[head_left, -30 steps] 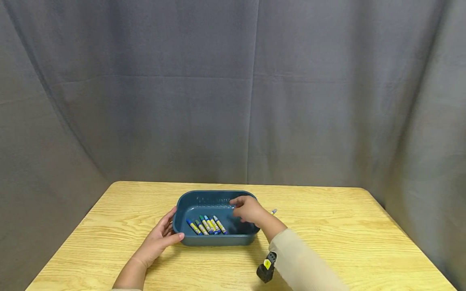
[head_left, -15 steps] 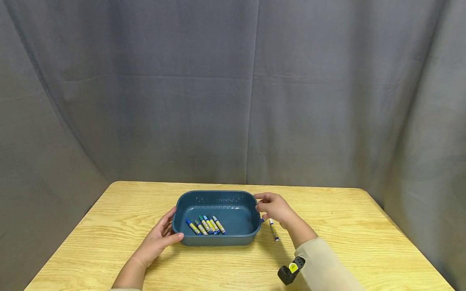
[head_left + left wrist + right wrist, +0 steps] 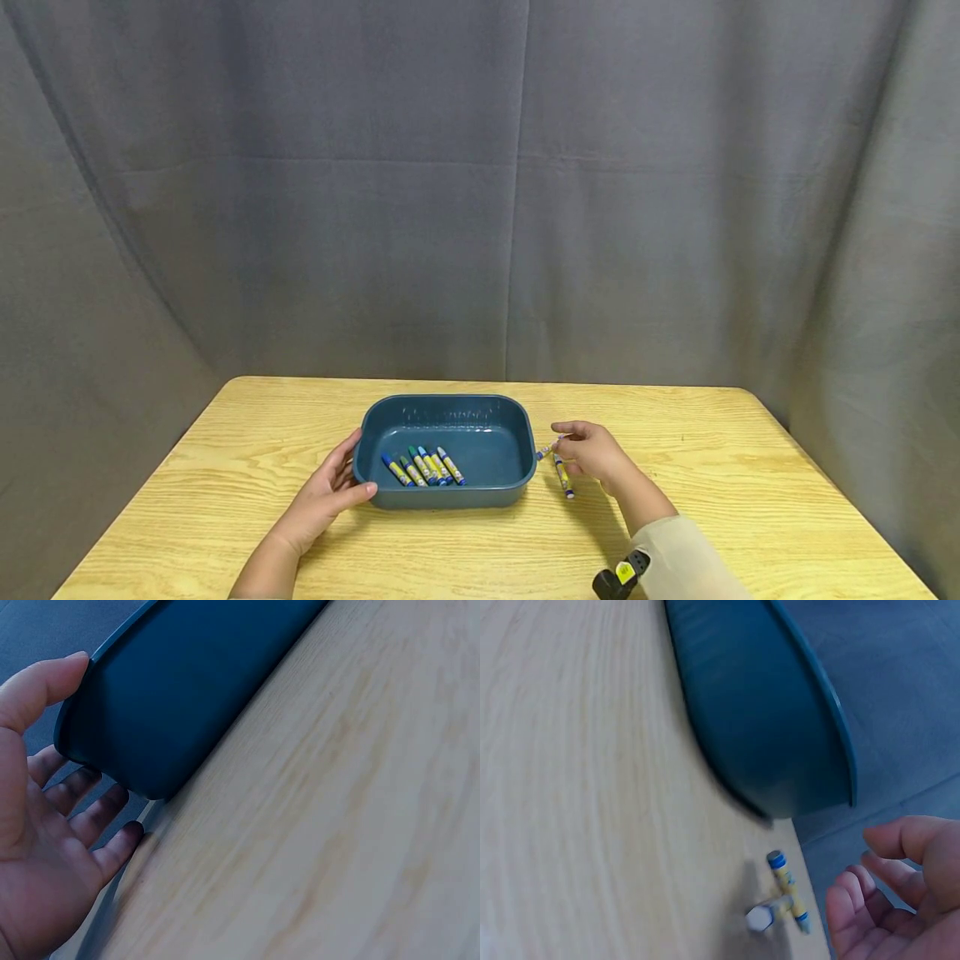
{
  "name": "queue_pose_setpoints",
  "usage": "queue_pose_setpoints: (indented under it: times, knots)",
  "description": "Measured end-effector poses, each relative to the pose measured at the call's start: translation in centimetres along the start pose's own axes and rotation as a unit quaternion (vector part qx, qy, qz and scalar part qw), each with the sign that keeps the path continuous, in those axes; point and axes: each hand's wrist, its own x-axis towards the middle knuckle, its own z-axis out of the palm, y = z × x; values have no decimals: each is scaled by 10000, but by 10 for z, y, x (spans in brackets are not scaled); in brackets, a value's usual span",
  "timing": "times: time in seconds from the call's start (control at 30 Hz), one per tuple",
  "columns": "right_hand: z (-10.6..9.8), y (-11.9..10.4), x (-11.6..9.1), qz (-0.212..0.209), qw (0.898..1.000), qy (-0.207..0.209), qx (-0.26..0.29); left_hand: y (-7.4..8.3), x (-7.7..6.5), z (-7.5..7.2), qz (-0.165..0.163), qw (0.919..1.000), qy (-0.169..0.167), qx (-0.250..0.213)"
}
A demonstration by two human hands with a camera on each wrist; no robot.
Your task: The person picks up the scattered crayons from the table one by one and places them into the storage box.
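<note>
A dark teal plastic basin [image 3: 480, 498] stands on the table with several yellow-and-blue wrapped crayons [image 3: 423, 468] lying in its front left part. My left hand [image 3: 318, 498] holds the basin's left front corner, thumb at the rim and fingers along the outer wall, as the left wrist view also shows. Just right of the basin, two more crayons lie on the table: one slanted crayon [image 3: 546, 451] and one pointing toward me [image 3: 564, 479]. Over them hovers my right hand [image 3: 592, 454], fingers apart and loosely bent. In the right wrist view nothing is between its fingers.
The light wood table [image 3: 750, 500] stretches out on both sides of the basin. Grey curtains [image 3: 480, 208] hang behind the table and at its sides. A black wrist camera [image 3: 618, 577] sits at my right sleeve.
My right hand has moved out of the basin, past its right rim, to the two crayons on the table. The left hand has stayed at the basin's corner.
</note>
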Motion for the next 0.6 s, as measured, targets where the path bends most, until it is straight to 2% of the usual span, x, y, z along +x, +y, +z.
queue_pose_setpoints:
  times: [0.23, 0.4, 0.6]
  knots:
    - [1, 19, 1, 49, 9994, 29, 348, 2, -1, 0, 81, 10000, 23, 22]
    - [5, 28, 1, 196, 9991, 299, 243, 2, -1, 0, -14, 10000, 52, 55]
    - [9, 35, 2, 262, 9980, 577, 8, 2, -1, 0, 92, 10000, 2, 3]
